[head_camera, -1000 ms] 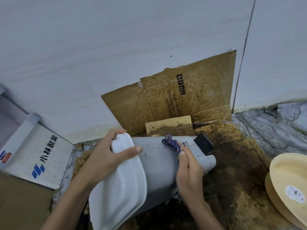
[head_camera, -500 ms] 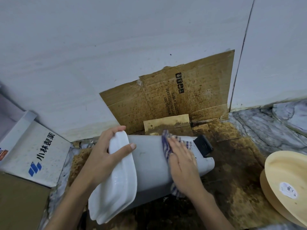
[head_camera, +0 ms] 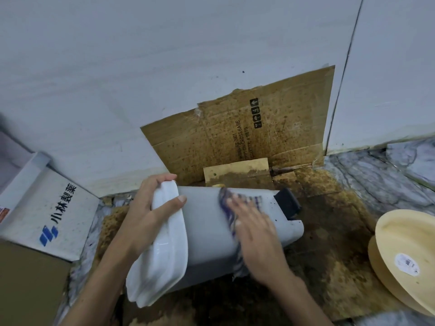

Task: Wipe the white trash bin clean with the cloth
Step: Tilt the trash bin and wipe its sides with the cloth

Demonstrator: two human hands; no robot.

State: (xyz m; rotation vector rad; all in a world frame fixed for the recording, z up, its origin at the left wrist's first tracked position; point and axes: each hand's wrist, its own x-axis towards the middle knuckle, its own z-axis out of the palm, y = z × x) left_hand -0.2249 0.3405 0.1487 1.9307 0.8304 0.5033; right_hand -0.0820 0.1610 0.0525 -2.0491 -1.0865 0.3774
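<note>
The white trash bin (head_camera: 207, 227) lies on its side on stained brown cardboard (head_camera: 329, 250), just in front of the cardboard sheet (head_camera: 235, 137) propped against the pale wall (head_camera: 164, 67). In our single head view, our right hand (head_camera: 256, 236) blurs with motion and covers most of the checked cloth (head_camera: 231, 208), so we cannot make out its full shape; that hand lies flat and open, pressing the cloth onto the bin's side. Our left hand (head_camera: 146, 215) curls closed around the bin's lid (head_camera: 162, 250), thumb over its edge. A cream plate (head_camera: 407, 250), right of the bin, is cut off by the frame. Marbled floor (head_camera: 381, 175) shows beyond the cardboard. The bin's long axis runs left to right, its lid end toward us at left and its base with the black pedal (head_camera: 287, 201) pointing right.
</note>
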